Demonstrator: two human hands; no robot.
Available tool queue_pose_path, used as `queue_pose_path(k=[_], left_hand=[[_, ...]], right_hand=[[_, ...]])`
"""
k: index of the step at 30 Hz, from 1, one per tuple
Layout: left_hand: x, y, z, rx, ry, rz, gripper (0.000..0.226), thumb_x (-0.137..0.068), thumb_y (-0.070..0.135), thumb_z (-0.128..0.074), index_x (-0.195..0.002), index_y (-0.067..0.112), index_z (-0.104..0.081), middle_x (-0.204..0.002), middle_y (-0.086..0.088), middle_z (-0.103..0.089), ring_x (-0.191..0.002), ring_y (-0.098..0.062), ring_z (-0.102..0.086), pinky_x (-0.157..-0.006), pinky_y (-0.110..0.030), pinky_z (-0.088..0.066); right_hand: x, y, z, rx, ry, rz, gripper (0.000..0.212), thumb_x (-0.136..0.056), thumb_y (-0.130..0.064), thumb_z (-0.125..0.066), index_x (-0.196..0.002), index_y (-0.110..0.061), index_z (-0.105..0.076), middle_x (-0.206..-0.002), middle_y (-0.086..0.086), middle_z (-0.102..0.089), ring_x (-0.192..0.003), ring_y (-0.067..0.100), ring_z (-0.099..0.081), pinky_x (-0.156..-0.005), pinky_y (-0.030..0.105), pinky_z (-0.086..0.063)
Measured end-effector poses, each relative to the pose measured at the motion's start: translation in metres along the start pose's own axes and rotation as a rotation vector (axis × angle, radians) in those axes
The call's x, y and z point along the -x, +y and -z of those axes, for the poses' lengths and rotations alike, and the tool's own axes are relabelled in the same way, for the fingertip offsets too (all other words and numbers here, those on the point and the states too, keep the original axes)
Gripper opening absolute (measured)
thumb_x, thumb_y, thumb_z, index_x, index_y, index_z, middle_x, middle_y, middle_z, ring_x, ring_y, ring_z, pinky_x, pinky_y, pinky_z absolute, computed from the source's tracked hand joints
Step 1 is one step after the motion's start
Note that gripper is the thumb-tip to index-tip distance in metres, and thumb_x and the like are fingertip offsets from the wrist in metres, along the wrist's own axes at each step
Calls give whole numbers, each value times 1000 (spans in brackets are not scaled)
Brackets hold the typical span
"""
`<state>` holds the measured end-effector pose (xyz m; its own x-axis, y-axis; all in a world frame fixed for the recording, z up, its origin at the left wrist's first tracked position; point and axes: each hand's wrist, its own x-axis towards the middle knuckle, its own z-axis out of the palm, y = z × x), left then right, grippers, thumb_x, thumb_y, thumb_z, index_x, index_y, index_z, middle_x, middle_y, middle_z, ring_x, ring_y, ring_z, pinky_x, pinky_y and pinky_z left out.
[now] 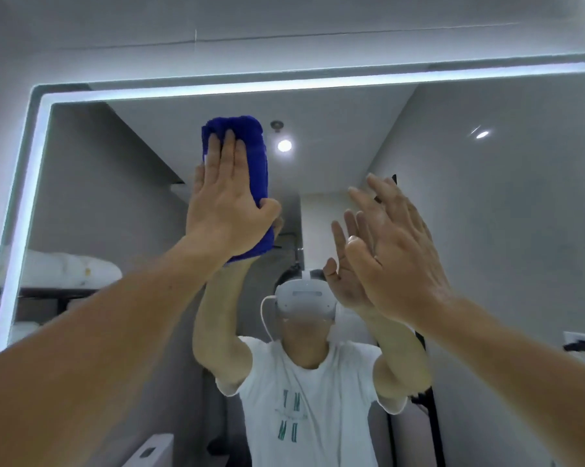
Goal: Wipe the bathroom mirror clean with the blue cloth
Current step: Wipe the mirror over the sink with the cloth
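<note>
The bathroom mirror [486, 214] fills most of the view, framed by a lit white strip along its top and left edges. A folded blue cloth [255, 163] lies flat against the upper middle of the glass. My left hand [228, 203] presses on it, fingers together on top and thumb hooked round its right edge. My right hand [395, 251] is raised to the right of the cloth, fingers apart, holding nothing, close to the glass with its reflection just behind it. Whether it touches the mirror I cannot tell.
The mirror reflects a person in a white T-shirt wearing a head-mounted device, ceiling spotlights [284, 145], white towels [72, 269] on a shelf at the left, and a toilet cistern [149, 449] at the bottom. Grey wall [284, 21] runs above the mirror.
</note>
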<state>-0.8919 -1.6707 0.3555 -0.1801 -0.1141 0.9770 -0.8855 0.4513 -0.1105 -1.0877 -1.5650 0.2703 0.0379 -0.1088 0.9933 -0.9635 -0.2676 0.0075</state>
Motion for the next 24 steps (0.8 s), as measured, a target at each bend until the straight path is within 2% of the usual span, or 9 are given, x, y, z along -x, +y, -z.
queue_pose_path(k=[4, 6, 8, 11, 14, 16, 20, 22, 24], left_hand=[[106, 14, -17, -44, -14, -224, 94, -82, 48, -42, -156, 6, -1, -165, -11, 2, -152, -28, 3, -121, -49, -14], [169, 14, -27, -35, -75, -425, 95, -82, 46, -51, -156, 7, -6, -165, -11, 0, -152, -29, -2, -120, -51, -20], [212, 6, -32, -68, -179, -637, 96, -77, 45, -58, -155, 8, -16, -164, -10, -11, -152, -29, -6, -119, -48, -17], [214, -14, -22, -177, -302, -937, 90, -74, 46, -55, -151, 8, -30, -159, -8, -29, -151, -28, -11, -119, -45, -11], [164, -34, -9, -245, -277, -1125, 84, -83, 50, -46, -154, 10, -24, -161, -7, -24, -152, -24, -7, -121, -45, -10], [118, -47, -2, -278, -211, -1007, 83, -89, 54, -41, -156, 11, -15, -163, -8, -13, -152, -24, 0, -122, -46, -10], [79, -39, 1, -202, -99, -457, 90, -87, 51, -40, -154, 11, 6, -165, -9, 3, -152, -24, 9, -123, -46, -8], [96, -16, -7, -83, -55, -209, 90, -85, 47, -38, -155, 9, 4, -165, -10, 4, -152, -26, 8, -123, -47, -9], [125, 2, -17, 2, -23, -58, 90, -84, 45, -37, -156, 8, 1, -165, -11, 3, -152, -29, 5, -123, -49, -10]], right_hand=[[16, -12, -9, -26, -32, -52, 70, -86, -44, -27, -154, -26, -27, -164, -7, -11, -149, 3, 4, -114, 20, 7], [27, -21, -14, -42, -37, -69, 72, -85, -46, -25, -153, -25, -28, -163, -7, -12, -149, 4, 1, -116, 26, 1], [38, -30, -15, -50, -30, -73, 70, -85, -44, -27, -152, -23, -31, -162, -6, -15, -149, 5, -2, -118, 30, -5], [51, -42, -14, -28, -65, -96, 69, -86, -44, -28, -152, -23, -31, -162, -6, -15, -149, 6, -3, -120, 35, -9], [54, -51, -10, -12, -104, -140, 67, -88, -39, -32, -153, -24, -29, -163, -7, -12, -150, 7, -1, -122, 37, -8], [55, -58, -7, -22, -98, -168, 68, -87, -37, -32, -153, -23, -29, -164, -7, -12, -150, 6, 0, -122, 35, -5], [63, -69, -3, -57, -68, -206, 73, -82, -43, -29, -153, -24, -30, -164, -8, -11, -149, 4, 1, -121, 34, -4], [68, -71, -1, -84, -51, -230, 77, -79, -49, -25, -152, -24, -33, -163, -8, -13, -149, 5, -1, -120, 32, -4], [76, -71, 0, -94, -58, -246, 80, -77, -51, -23, -151, -23, -34, -163, -7, -15, -149, 6, -3, -120, 32, -5]])
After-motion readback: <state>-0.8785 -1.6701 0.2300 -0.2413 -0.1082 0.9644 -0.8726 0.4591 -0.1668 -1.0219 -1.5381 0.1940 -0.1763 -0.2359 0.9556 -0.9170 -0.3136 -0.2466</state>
